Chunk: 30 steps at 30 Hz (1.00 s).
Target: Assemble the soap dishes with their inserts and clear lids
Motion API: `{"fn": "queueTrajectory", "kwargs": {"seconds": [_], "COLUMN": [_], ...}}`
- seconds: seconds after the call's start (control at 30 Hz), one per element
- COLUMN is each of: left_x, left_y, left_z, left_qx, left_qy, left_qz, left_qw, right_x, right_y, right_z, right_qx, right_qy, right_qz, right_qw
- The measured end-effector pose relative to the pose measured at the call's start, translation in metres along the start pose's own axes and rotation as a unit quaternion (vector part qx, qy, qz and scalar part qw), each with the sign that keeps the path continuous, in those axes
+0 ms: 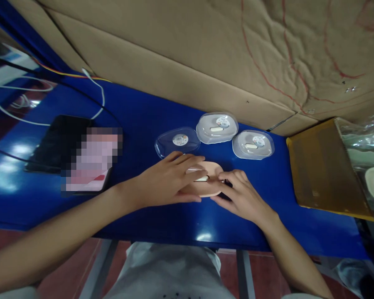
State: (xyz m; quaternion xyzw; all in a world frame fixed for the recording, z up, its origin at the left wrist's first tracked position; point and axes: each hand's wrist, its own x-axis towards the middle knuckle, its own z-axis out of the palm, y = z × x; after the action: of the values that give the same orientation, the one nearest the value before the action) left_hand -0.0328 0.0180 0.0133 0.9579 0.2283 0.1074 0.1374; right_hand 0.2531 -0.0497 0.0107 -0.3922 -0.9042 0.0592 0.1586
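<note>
A peach-coloured oval dish [214, 167] lies on the blue table in front of me, with a small white piece [202, 179] and a dark line at its middle. My left hand [171, 178] covers the dish's left part, fingers over the top and thumb along the near edge. At the right end, my right hand [237, 193] grips the rim with bent fingers, one reaching toward the white piece. Just behind the dish is a clear plastic lid [163, 143] with a round label. My fingers hide much of the dish.
Two white oval boxes with clear lids, one at the back [205, 129] and one to its right [252, 153], stand near the cardboard wall [162, 74]. An open carton [324, 166] of plastic-wrapped items is at right. A phone [90, 166], black case [54, 145] and cables lie left.
</note>
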Motion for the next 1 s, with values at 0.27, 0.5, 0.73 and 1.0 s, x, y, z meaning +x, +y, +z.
{"fn": "queueTrajectory", "kwargs": {"seconds": [0.27,0.5,0.73,1.0], "left_x": [-0.0016,-0.0018,0.0003,-0.0012], "left_y": [0.0008,-0.0065,-0.0056,-0.0083], "left_z": [0.0027,-0.0042,-0.0068,-0.0055], "left_qx": [-0.022,-0.080,-0.087,-0.056], "left_qy": [-0.003,0.032,0.036,0.023], "left_qz": [-0.014,-0.001,-0.035,-0.050], "left_qw": [1.000,0.996,0.995,0.997], "right_x": [-0.0031,-0.0022,-0.0048,-0.0068], "right_y": [0.0054,0.0035,0.0040,0.0025], "right_z": [0.0010,-0.0023,-0.0003,0.0049], "right_qx": [0.003,-0.018,-0.035,-0.045], "right_qy": [0.008,0.009,0.028,0.065], "right_qz": [-0.002,0.015,0.015,0.009], "right_qw": [1.000,1.000,0.999,0.997]}}
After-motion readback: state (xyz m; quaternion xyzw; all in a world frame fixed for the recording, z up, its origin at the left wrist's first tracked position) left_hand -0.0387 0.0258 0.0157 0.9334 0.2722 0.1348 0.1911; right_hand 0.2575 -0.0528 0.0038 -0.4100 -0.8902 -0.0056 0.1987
